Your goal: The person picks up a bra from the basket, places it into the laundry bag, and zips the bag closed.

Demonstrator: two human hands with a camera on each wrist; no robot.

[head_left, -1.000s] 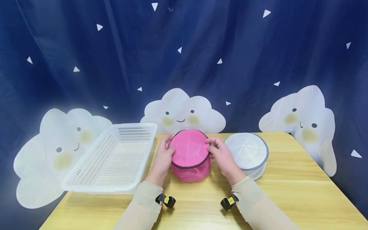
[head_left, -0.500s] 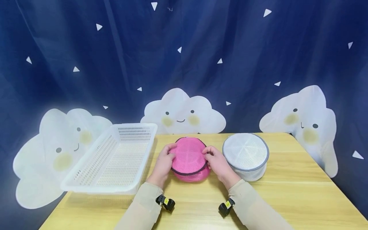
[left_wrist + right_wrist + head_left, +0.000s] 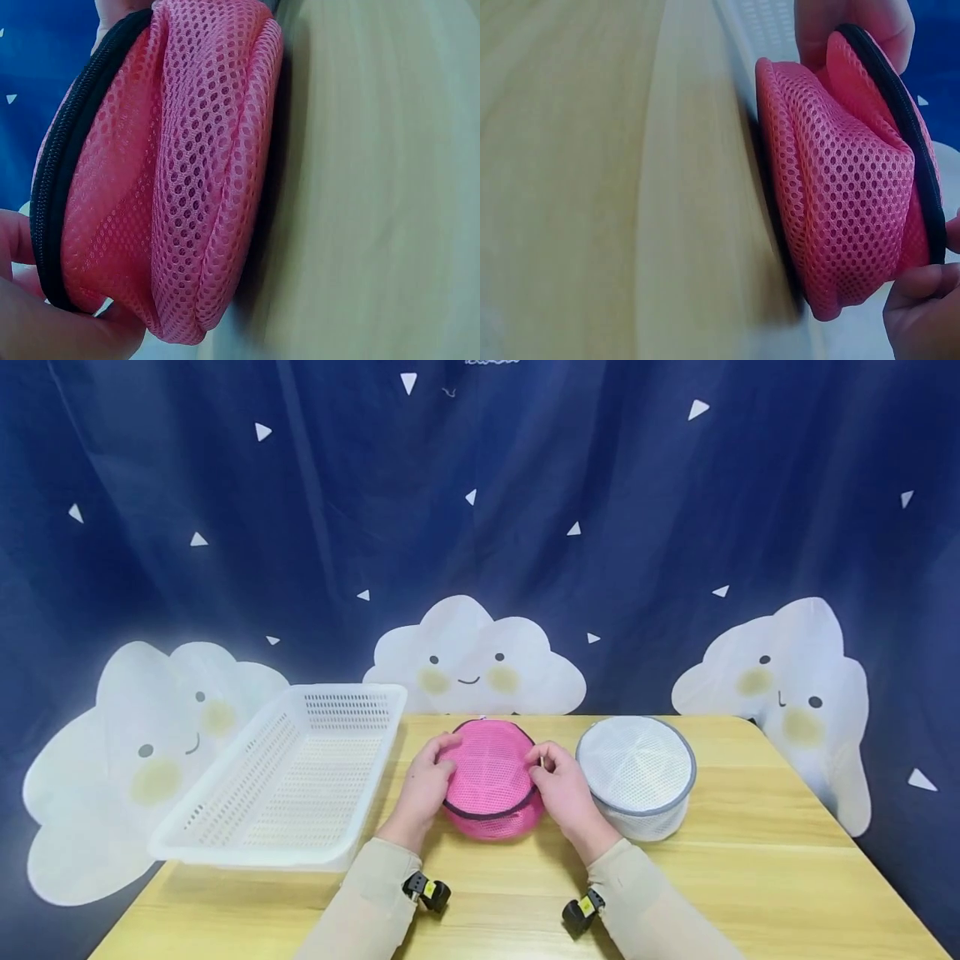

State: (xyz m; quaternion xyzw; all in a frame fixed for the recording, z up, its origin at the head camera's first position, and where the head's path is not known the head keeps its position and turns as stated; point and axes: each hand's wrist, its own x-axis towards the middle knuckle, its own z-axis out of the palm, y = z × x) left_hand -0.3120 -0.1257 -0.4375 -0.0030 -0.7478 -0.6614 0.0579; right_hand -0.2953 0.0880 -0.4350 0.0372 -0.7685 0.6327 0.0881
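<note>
A round pink mesh laundry bag (image 3: pixel 491 768) rests on the wooden table in the middle of the head view. Its flat top is edged by a black zipper (image 3: pixel 54 165), and the mesh side below bulges and folds. On one side my left hand (image 3: pixel 425 783) pinches the rim between thumb and fingers. Opposite it, my right hand (image 3: pixel 561 785) grips the same rim, with thumb and finger at the zipper in the right wrist view. Close beyond the right hand stands a round white mesh laundry bag (image 3: pixel 637 768) with a grey edge.
To the left, a white slatted plastic basket (image 3: pixel 356 814) stands on the table (image 3: pixel 772 877), reaching past its left edge. A dark blue curtain (image 3: pixel 517 468) with printed clouds hangs behind the table.
The pink bag's top has come down and its side has folded lower under both hands. My right hand has shifted slightly left. The head view has tilted up a little.
</note>
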